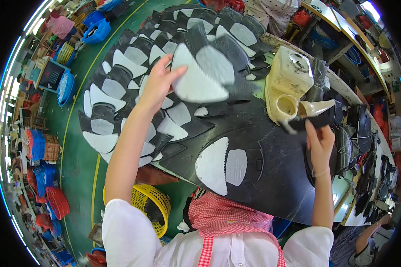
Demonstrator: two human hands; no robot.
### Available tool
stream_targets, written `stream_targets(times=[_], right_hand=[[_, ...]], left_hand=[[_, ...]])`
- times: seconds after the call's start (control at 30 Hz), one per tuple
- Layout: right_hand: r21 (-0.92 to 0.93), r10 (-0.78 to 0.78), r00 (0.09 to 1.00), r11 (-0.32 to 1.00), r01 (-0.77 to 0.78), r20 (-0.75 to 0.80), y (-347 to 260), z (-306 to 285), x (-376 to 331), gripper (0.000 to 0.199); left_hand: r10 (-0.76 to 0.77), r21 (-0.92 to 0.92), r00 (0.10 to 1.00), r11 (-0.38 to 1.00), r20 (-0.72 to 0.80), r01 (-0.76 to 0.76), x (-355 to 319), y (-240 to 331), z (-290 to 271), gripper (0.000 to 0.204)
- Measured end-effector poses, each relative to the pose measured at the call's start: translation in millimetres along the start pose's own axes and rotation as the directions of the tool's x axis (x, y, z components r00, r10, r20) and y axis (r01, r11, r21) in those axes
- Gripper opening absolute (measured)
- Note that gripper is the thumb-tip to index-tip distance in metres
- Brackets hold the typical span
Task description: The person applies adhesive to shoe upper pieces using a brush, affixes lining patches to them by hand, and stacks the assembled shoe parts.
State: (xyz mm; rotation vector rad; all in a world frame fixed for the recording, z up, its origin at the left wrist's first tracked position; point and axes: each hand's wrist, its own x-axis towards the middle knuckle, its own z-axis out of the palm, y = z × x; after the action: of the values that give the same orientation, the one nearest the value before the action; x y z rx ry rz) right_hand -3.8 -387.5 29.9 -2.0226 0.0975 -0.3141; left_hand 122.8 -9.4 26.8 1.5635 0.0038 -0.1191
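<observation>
My left hand [158, 84] grips a blurred black shoe-upper piece [240, 53] with white patches, one with a zigzag edge, over the pile. A similar black piece with white patches [211, 167] lies flat on the dark tabletop [272, 178] in front of me. On the right, my right hand [320, 141] is closed on a dark strip-like thing [316, 123], smeared by motion, beside a cream glue pot [290, 73] with a round open cup [286, 106]. A pale tip shows by its left end; I cannot tell whether they are one thing.
Many overlapping black-and-white pieces [133, 55] cover the table's left and far side. A yellow basket [165, 207] stands below the near left edge. Black pieces [378, 178] lie on a surface at right. Another person's arm [370, 231] shows at lower right.
</observation>
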Motion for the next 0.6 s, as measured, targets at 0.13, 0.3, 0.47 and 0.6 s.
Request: stream_targets(times=[0.13,0.3,0.47,0.6], right_hand=[[-0.366,-0.363,0.931,0.862,0.352,0.039,1.2,29.0,42.9,0.017],[0.152,0.071,0.974,0.988,-0.038,-0.216,39.4,-2.5,52.0,0.021],[0.153,0.298,0.906,0.923,-0.354,0.300,10.3,37.0,-13.6,0.015],[-0.054,-0.176,0.950,0.979,0.196,0.257,-5.2,86.1,-4.2,0.020]], left_hand=[[0.188,0.303,0.978,0.941,-0.088,-0.153,69.0,-32.0,-5.9,0.060],[0.390,0.671,0.915,0.651,0.105,-0.355,12.0,1.3,20.3,0.051],[-0.122,0.784,0.906,0.557,0.405,-0.275,-116.3,-0.1,43.7,0.050],[-0.100,0.826,0.905,0.460,0.413,-0.326,-137.7,-13.1,46.5,0.060]])
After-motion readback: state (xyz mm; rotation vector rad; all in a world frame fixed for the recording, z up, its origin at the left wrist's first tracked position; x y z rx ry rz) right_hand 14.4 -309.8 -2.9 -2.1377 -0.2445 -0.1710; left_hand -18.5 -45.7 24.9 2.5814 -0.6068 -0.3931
